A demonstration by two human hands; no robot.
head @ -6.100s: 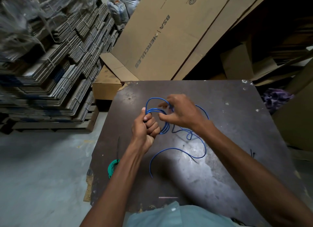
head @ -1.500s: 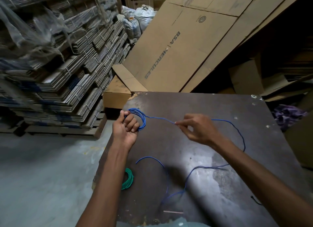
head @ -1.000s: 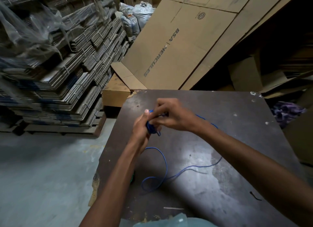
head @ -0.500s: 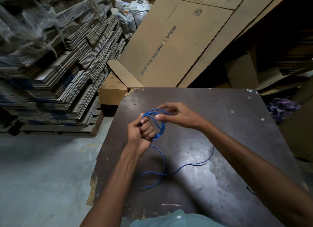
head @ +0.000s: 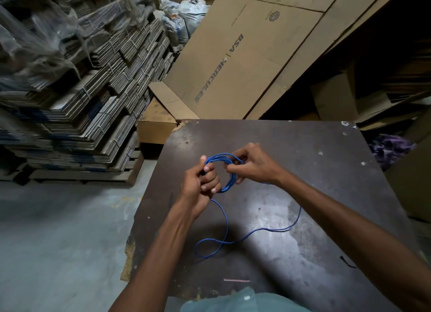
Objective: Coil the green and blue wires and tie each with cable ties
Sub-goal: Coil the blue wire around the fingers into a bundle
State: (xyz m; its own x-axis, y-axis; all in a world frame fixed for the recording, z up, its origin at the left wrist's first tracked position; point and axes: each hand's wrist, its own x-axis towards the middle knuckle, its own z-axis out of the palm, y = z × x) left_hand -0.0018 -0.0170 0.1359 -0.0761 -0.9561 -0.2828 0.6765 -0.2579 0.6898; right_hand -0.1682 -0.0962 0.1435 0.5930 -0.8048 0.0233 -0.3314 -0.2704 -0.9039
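Since half a second ago, blue wire (head: 229, 172) coil has gained loops, left hand (head: 200, 188) gripping its near-upright ring, right hand (head: 253, 165) pinching its far side, loose tail trailing rightward across table (head: 314, 195).

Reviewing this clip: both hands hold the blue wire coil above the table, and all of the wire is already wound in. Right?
Not quite. The head view shows both hands on the blue wire coil, but a loose tail lies unwound on the table.
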